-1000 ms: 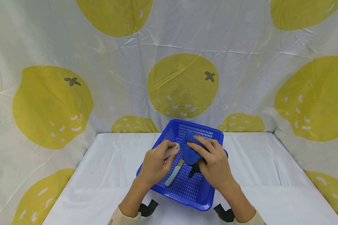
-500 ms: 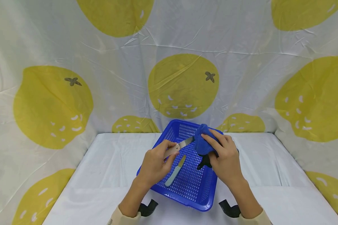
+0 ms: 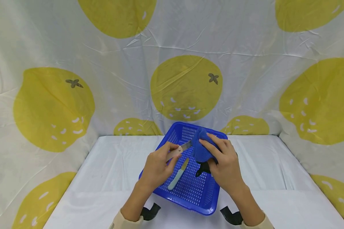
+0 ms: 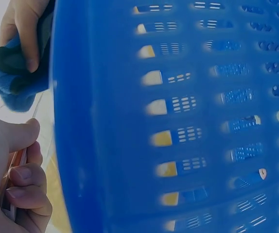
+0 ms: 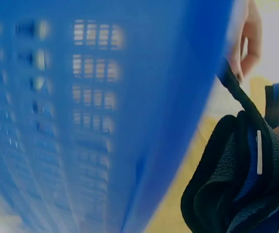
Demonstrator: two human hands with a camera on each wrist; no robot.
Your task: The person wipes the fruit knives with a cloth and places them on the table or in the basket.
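Note:
Above the blue basket (image 3: 186,198), my left hand (image 3: 157,165) grips a knife by its pale handle (image 3: 173,153), the blade (image 3: 186,145) pointing right and away. My right hand (image 3: 225,165) holds a folded blue cloth (image 3: 200,149) with dark edging around the blade's far end, which is hidden. In the left wrist view, the fingers (image 4: 25,187) curl round the handle close to the basket's wall. The cloth's dark folds (image 5: 227,184) fill the lower right of the right wrist view. A second knife with a light blue handle (image 3: 175,180) lies inside the basket.
The perforated basket stands at an angle on a white-covered table (image 3: 117,159). Behind it hangs a white curtain (image 3: 246,89) printed with yellow fruit. Black curved pieces (image 3: 232,216) sit by both wrists.
My right hand slid the cloth outward to the right, baring the blade, then came partway back left along it. My left hand and the second knife stayed in place.

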